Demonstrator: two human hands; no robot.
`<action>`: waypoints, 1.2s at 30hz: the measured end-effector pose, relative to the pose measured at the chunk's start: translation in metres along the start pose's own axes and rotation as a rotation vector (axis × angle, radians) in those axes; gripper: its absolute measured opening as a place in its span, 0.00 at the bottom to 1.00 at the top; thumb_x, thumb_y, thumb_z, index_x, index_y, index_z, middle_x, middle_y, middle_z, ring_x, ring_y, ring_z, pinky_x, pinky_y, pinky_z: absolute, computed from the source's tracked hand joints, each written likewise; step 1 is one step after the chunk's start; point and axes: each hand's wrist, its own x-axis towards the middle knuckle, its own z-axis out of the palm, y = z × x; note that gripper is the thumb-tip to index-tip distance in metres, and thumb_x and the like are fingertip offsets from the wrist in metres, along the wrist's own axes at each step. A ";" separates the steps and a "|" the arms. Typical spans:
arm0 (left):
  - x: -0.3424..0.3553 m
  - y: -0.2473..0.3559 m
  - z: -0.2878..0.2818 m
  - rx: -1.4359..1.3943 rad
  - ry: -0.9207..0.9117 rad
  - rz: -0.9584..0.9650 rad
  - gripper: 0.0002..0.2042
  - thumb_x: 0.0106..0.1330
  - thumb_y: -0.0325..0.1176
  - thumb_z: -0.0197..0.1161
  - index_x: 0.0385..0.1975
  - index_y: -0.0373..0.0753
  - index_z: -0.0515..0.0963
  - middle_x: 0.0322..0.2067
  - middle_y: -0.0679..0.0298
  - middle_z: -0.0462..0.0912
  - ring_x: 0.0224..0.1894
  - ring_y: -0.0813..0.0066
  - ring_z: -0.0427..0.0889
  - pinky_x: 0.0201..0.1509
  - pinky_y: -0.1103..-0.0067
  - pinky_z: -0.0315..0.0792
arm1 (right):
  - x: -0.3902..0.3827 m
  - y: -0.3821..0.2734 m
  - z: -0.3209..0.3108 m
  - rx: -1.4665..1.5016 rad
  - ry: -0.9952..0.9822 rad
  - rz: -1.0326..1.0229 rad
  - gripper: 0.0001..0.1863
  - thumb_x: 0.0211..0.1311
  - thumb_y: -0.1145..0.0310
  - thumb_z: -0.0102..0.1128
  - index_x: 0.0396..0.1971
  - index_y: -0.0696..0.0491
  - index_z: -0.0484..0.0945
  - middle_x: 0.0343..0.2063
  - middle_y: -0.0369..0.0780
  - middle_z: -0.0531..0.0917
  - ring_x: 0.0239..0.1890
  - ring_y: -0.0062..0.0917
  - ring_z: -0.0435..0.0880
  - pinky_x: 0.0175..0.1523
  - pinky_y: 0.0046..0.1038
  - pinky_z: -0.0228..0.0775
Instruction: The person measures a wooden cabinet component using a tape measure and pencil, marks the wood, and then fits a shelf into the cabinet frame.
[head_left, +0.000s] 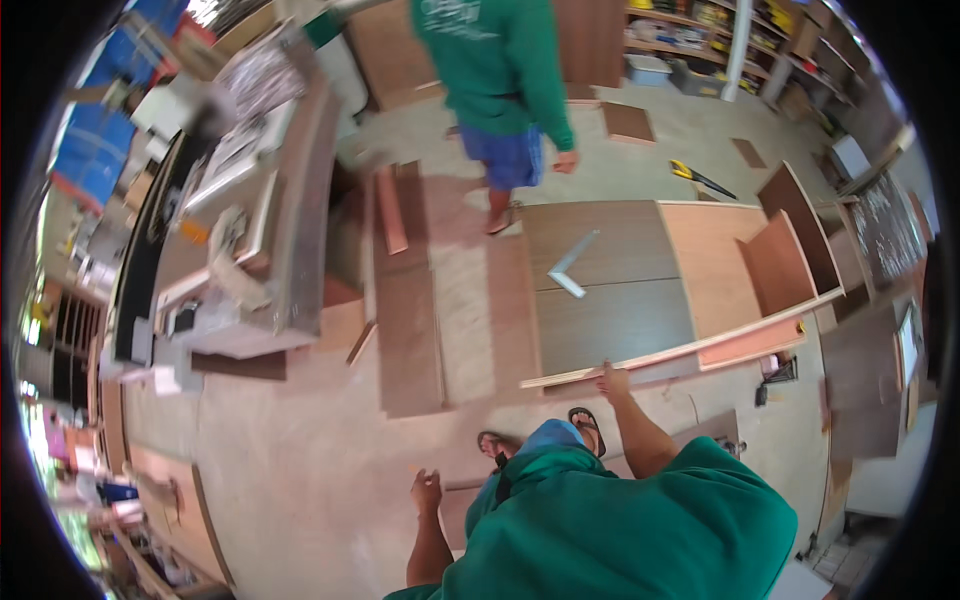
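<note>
My right hand (pixel 614 381) grips the pale front edge of a wooden cabinet carcass (pixel 610 330) lying on the floor before me, its fingers closed at the rim. On the cabinet's dark brown panel rests a metal try square (pixel 568 278). Away from the cabinet, my left hand (pixel 427 489) hangs low on the left over the floor, fingers loosely bent and apart, with nothing visible in it. At the cabinet's right end, upright boards (pixel 805 230) form a compartment.
A person in a green top (pixel 495 70) stands beyond the cabinet. Long brown boards (pixel 408 320) lie to the left, near a cluttered workbench (pixel 300 230). A yellow-handled handsaw (pixel 703 180) and a loose panel (pixel 628 123) are on the far floor. Shelves (pixel 690 35) stand behind.
</note>
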 end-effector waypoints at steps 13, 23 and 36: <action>0.003 -0.103 -0.047 -0.805 -0.271 -0.746 0.22 0.74 0.58 0.65 0.47 0.44 0.78 0.34 0.64 0.80 0.35 0.66 0.84 0.30 0.69 0.77 | -0.034 -0.028 0.113 0.235 0.227 0.116 0.33 0.80 0.31 0.42 0.44 0.51 0.74 0.22 0.40 0.82 0.20 0.24 0.80 0.23 0.29 0.73; 0.352 0.136 -0.056 -0.522 -0.494 -0.269 0.23 0.77 0.55 0.63 0.56 0.41 0.77 0.42 0.61 0.84 0.41 0.65 0.85 0.41 0.64 0.78 | -0.045 -0.122 0.166 0.044 0.764 0.220 0.38 0.85 0.40 0.26 0.62 0.59 0.72 0.54 0.64 0.84 0.61 0.62 0.81 0.67 0.56 0.70; 0.740 0.509 -0.056 -0.400 -0.662 0.010 0.27 0.79 0.50 0.60 0.67 0.37 0.75 0.52 0.56 0.88 0.48 0.64 0.87 0.56 0.59 0.80 | -0.002 -0.200 0.217 -0.232 0.905 0.560 0.36 0.75 0.42 0.58 0.62 0.62 0.70 0.58 0.61 0.82 0.61 0.58 0.82 0.67 0.51 0.75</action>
